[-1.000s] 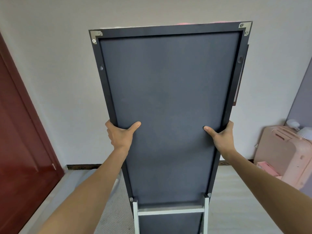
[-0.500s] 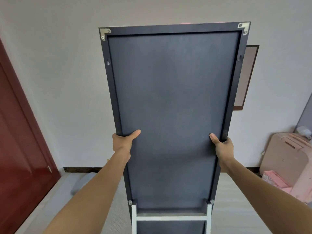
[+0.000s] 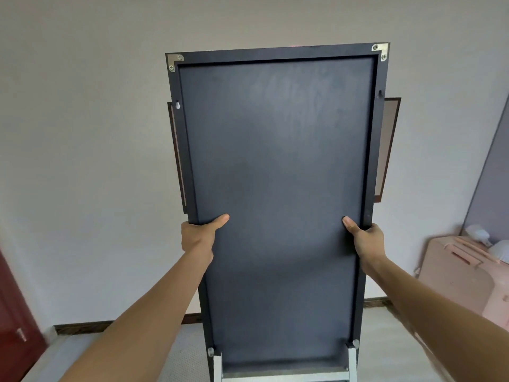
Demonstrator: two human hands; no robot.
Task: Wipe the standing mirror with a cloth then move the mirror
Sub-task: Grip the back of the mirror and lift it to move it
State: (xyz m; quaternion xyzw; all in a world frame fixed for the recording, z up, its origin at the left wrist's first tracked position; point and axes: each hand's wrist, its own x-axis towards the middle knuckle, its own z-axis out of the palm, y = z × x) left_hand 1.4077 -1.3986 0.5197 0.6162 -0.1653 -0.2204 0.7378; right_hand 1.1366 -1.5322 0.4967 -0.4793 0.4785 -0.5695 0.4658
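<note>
Mirror (image 3: 278, 188), dark back toward the viewer, upright at centre frame. Left hand (image 3: 197, 237) grips its 9 o'clock edge, right hand (image 3: 367, 239) its 3 o'clock edge, thumbs on the backing. Pink case (image 3: 465, 274) at 4 o'clock.

One mirror (image 3: 278, 188), two hands, perhaps one suitcase (image 3: 465, 274).

- No text, label, brand, number or sign can be read anywhere in the view.
- The dark grey back panel of the black-framed standing mirror (image 3: 278, 188) is plain and bears no print or sticker.
- The silver metal corner brackets (image 3: 174, 61) on the mirror frame show only screw heads, no lettering.
- The pale pink hard-shell suitcase (image 3: 465, 274) shows no legible logo.
</note>
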